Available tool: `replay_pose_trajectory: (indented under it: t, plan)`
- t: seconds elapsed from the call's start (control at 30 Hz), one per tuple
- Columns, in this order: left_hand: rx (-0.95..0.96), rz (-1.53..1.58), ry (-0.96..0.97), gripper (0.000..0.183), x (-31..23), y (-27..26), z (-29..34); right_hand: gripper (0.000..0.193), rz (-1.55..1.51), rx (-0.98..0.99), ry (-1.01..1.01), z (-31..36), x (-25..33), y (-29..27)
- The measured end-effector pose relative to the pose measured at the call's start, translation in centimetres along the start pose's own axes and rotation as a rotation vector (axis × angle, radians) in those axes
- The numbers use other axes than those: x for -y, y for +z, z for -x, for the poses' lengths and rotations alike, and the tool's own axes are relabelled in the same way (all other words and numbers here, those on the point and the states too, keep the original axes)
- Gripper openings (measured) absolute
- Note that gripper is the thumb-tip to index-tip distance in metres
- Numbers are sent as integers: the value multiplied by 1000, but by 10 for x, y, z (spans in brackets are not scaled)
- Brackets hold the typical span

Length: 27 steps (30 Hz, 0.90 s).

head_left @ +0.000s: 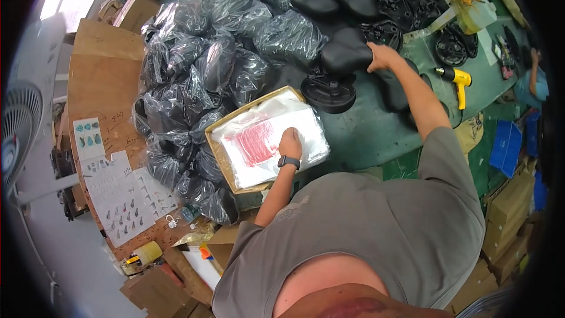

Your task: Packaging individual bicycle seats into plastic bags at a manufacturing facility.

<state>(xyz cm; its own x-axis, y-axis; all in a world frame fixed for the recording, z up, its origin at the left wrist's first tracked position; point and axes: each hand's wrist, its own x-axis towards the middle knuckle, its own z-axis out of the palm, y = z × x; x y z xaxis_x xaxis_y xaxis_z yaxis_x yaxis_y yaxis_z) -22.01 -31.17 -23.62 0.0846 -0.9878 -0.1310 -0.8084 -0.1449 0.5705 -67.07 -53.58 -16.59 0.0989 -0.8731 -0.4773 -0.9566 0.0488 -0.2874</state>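
My right hand reaches out over the green table and grips the edge of a black padded bicycle saddle. Just below that saddle lies an upturned black saddle, showing its underside. My left hand, with a dark watch on its wrist, is on a stack of clear plastic bags with red print. Its curled fingers are closed on the bags, though the fingertips are hidden. An open cardboard box holds the stack. Many bagged saddles are heaped beside the box.
More bare saddles and upturned ones cover the far side. A yellow heat gun lies at the right. On the left are a brown board with paper sheets and a fan. Another person's arm shows far right.
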Motion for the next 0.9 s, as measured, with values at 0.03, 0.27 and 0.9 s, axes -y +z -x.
replay_pose_trajectory:
  t: [0.03, 0.27, 0.9]
  plan:
    - [-26, 55, 3, 27, 2, 3, 1, 113, -15, -80, 3, 13, -7, 12]
    - [-117, 751, -225, 21, 16, -4, 26, 98, -992, -322, 337, 142, 51, 68]
    - [-186, 1040, -332, 29, 46, -45, 45, 76, -1104, -432, -395, 235, 246, 227]
